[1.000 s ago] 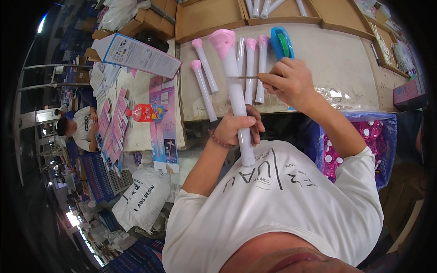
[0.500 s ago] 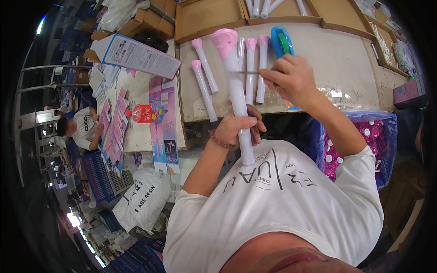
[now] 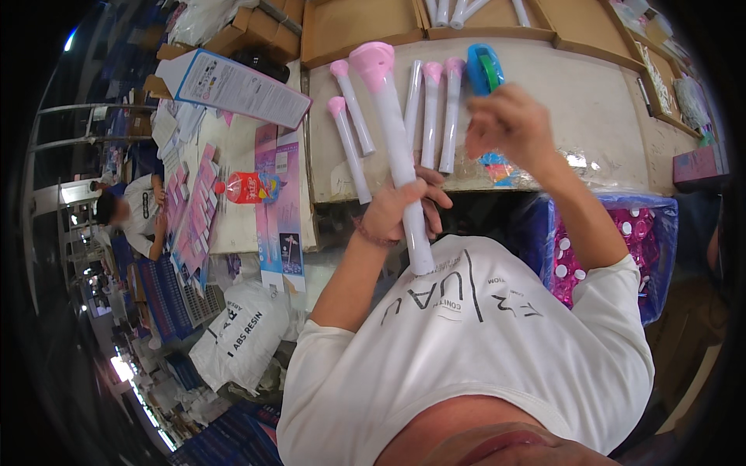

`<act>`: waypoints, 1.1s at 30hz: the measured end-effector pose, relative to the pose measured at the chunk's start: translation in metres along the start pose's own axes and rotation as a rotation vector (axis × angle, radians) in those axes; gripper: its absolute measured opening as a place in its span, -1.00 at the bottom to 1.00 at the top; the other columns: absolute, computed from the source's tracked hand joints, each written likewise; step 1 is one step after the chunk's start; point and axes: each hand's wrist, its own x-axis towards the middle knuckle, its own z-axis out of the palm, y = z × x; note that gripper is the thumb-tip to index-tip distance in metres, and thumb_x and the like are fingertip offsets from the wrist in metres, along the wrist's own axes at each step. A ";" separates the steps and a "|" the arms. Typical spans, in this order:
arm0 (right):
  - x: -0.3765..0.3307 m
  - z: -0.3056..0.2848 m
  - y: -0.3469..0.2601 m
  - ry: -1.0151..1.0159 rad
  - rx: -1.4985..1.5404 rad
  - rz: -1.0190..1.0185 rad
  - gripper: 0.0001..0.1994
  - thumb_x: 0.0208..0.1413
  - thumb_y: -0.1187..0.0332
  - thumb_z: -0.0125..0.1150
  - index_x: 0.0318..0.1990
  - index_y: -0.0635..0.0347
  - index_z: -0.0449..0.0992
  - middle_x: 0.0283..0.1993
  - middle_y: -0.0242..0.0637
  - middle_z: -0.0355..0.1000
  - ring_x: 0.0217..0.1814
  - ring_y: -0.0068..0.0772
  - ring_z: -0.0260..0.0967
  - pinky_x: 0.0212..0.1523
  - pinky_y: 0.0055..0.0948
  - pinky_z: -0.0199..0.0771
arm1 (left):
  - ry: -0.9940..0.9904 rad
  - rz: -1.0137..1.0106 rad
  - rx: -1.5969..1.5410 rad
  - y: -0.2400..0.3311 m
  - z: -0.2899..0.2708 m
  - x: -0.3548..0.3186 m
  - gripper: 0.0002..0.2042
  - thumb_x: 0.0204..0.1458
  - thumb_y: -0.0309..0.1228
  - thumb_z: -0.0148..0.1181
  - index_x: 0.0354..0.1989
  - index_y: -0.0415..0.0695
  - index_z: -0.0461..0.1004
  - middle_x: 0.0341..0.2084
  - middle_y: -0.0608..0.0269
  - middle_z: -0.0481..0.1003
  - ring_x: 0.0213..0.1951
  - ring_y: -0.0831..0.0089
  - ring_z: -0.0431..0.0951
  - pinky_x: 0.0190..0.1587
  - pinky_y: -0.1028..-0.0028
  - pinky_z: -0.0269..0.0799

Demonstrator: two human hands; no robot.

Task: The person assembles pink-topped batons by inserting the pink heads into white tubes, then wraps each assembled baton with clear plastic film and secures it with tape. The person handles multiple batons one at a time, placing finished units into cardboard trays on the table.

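Note:
A long white tube with a pink flared head (image 3: 395,136) is gripped in my left hand (image 3: 395,208), slanting with its lower end close to my shirt. My fingers wrap its lower half. My right hand (image 3: 514,128), smeared by motion, is raised to the right of the tube, apart from it and just below the blue tape dispenser with a green roll (image 3: 486,70). Whether its fingers hold anything does not show. On the table behind lie several smaller white tubes with pink tips (image 3: 431,124), some left and some right of the held one, and a plain white tube (image 3: 413,89).
Cardboard trays (image 3: 360,39) with white tubes line the table's far side. A blue-lined bin (image 3: 667,260) of pink bottles with white caps stands at right. Leftward are a printed box (image 3: 237,89), a red pouch (image 3: 245,188), a white sack (image 3: 237,338) and another person (image 3: 141,217).
My right hand has drawn back from the tube to the right; the thin strip-like thing between it and the tube no longer shows. The tube has shifted slightly up and left.

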 end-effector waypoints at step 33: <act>-0.035 -0.007 0.048 0.618 1.296 1.182 -0.52 0.34 0.02 -0.33 0.08 0.25 0.30 0.12 -0.20 0.31 0.20 -0.28 0.24 0.23 -0.26 0.22 | 0.060 0.144 0.116 -0.006 -0.022 -0.009 -0.09 -0.18 0.39 -0.03 0.09 -0.26 0.26 -0.32 0.01 0.54 -0.54 0.27 0.59 -0.65 0.40 0.49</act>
